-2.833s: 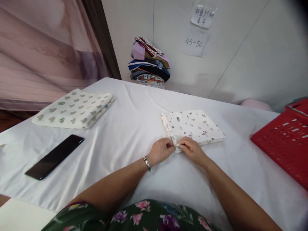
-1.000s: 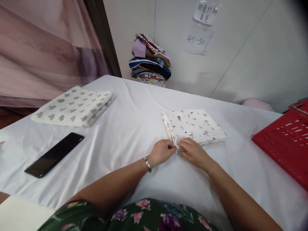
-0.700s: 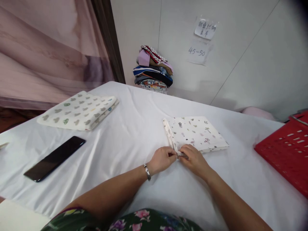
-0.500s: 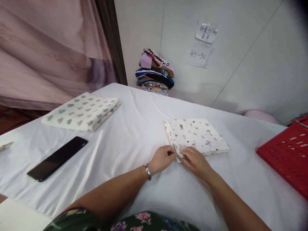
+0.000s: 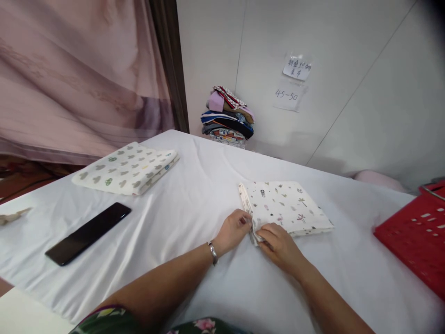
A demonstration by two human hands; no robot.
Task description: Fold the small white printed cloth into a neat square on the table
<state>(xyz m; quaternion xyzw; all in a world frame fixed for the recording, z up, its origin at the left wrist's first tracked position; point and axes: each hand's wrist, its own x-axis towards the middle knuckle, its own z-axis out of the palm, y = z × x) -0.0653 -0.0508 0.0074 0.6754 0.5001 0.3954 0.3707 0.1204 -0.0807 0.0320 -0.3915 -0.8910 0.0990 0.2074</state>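
A white folded cloth (image 5: 281, 204) printed with small plants lies flat on the table, its layered edge facing left. My right hand (image 5: 281, 245) is closed on its near left corner, thumb and fingers pinching the layers. At that same left edge, my left hand (image 5: 232, 230) has its fingers curled in a pinch against the cloth; the fingertips are partly hidden. A silver bracelet (image 5: 212, 253) circles the left wrist.
A second folded cloth (image 5: 125, 169) with grey cloud-like prints lies at the back left, a black phone (image 5: 88, 233) in front of it. On the right stands a red perforated basket (image 5: 413, 232). Stacked fabrics (image 5: 227, 116) rise behind the white-covered table (image 5: 187, 185).
The view has shifted slightly, so everything sits lower. My right hand has pressed the cloth's lifted near corner down, and the layered edge lies flatter.
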